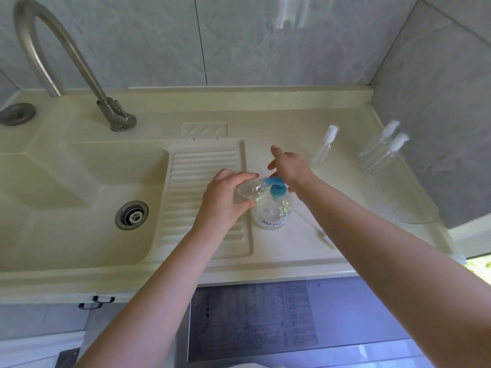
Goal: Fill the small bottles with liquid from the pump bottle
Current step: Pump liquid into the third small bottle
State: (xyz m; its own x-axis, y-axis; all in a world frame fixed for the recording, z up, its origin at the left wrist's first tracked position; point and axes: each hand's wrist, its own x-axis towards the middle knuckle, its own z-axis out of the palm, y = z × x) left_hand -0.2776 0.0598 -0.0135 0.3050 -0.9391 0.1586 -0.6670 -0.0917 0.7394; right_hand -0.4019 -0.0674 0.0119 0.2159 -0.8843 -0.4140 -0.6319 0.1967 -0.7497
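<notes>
Presently my left hand (pixel 225 197) grips one small bottle (pixel 245 191) at the pump bottle (pixel 272 211) spout mid-counter; my right hand (pixel 288 168), fingers loose, presses the pump. Three capped bottles (pixel 382 150) toward the counter's far right corner look unfilled.

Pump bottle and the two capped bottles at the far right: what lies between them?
In the head view, one capped small bottle stands between the pump bottle and the pair; otherwise bare counter.
</notes>
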